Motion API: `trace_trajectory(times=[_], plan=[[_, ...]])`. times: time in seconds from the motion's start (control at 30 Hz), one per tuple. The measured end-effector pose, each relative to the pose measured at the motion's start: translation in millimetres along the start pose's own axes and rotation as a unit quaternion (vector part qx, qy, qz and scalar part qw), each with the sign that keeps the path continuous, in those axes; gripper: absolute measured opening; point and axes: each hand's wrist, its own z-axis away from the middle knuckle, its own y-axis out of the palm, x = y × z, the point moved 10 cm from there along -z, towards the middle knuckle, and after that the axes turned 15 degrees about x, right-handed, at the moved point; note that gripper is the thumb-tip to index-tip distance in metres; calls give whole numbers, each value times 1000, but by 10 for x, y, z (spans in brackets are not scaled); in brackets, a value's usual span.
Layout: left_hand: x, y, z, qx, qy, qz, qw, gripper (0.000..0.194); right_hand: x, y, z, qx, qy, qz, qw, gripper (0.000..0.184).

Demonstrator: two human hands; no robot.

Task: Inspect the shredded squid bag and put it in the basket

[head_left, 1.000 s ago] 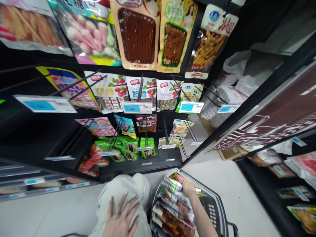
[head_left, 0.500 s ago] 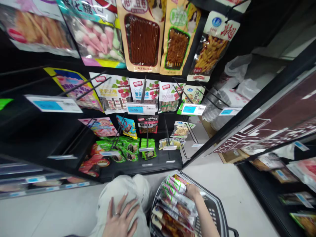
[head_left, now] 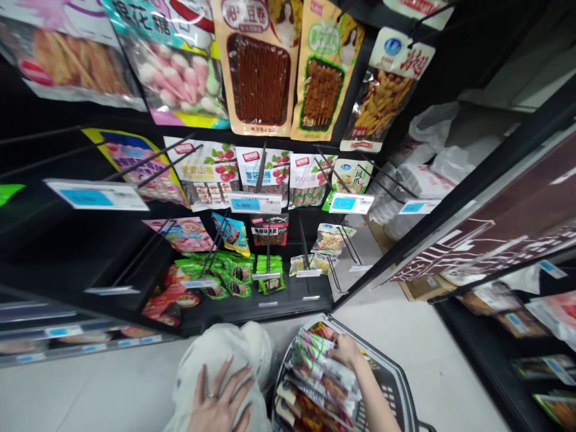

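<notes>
My left hand (head_left: 219,402) lies flat with its fingers spread on my knee in light trousers (head_left: 220,354); a ring shows on one finger. My right hand (head_left: 344,351) reaches into a black shopping basket (head_left: 391,378) on the floor and its fingers curl over the top of a stack of snack packets (head_left: 319,372) standing in the basket. The packets are white, green and pink with clear windows. In front of me stands a black display rack (head_left: 252,300) with hanging snack bags on hooks.
Blue price tags (head_left: 254,203) sit on the hook ends. Green packets (head_left: 229,273) lie on the rack's lowest shelf. A second rack (head_left: 504,336) with packets lines the right side. Plastic bags (head_left: 432,150) and a cardboard box (head_left: 420,282) lie behind, on the pale tiled floor.
The view has shifted slightly down and right. My right hand stays on the packets in the basket, moving a little; my left hand rests unmoved on my knee.
</notes>
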Motion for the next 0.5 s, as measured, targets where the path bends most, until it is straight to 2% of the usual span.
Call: trace_trajectory(times=[0.13,0.37,0.5], plan=[[-2,-10,2,3,4,-6,1000,26,57,110,96,-15,-15,56,998,30],[56,58,24,55,-3,-16,998,29,106,232,-4,-16,-5,97,995,41],[59,2,22,23,-15,2,1000,26,134,228,43,-10,-26,103,994,34]])
